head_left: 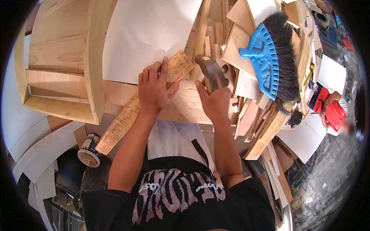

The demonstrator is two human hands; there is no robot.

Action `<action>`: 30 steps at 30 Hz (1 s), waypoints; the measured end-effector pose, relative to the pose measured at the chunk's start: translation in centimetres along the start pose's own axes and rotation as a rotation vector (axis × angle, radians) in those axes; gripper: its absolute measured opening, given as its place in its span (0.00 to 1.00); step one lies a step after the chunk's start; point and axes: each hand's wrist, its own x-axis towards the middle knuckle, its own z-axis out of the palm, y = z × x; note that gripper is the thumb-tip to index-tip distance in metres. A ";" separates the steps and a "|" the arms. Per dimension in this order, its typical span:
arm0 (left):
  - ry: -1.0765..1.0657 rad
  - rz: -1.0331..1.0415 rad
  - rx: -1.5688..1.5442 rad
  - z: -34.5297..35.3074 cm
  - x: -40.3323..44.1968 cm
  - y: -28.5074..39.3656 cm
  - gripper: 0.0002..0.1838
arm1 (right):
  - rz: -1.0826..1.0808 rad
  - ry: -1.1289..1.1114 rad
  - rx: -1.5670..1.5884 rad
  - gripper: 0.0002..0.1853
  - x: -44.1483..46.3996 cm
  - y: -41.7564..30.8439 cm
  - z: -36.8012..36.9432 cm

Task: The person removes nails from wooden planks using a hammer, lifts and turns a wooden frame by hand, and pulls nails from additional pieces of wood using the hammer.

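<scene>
My left hand (154,86) lies over a rough wooden board (121,125), its fingers spread across the wood. The board runs slantwise, from near the paint can up to beside the hammer. In my right hand (217,104) is a hammer (212,71), gripped close to its metal head. That head is just right of the board's upper end. Beneath both lies a paler plank (187,102) along the bench front. Whether a nail is between the board and my left fingers, I cannot tell.
A wooden frame (94,61) stands at the left, beside a white sheet (142,38). Offcuts and a blue broom head (266,61) with black bristles are heaped at the right. A paint can (89,148) is at lower left. Another person in red (333,111) is at far right.
</scene>
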 end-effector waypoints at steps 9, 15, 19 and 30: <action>0.040 0.018 -0.011 0.0 -0.1 0.6 0.45 | -0.174 0.163 0.182 0.18 2.5 1.8 3.2; 0.042 0.019 -0.001 -0.1 0.0 0.7 0.45 | -0.062 0.112 0.200 0.19 3.1 1.5 3.5; 0.053 0.025 -0.003 -0.1 0.0 0.8 0.45 | -0.213 0.100 0.219 0.18 3.6 1.3 3.1; 0.044 0.032 0.011 0.2 -0.4 0.7 0.47 | -0.301 0.072 0.010 0.10 4.6 1.3 2.8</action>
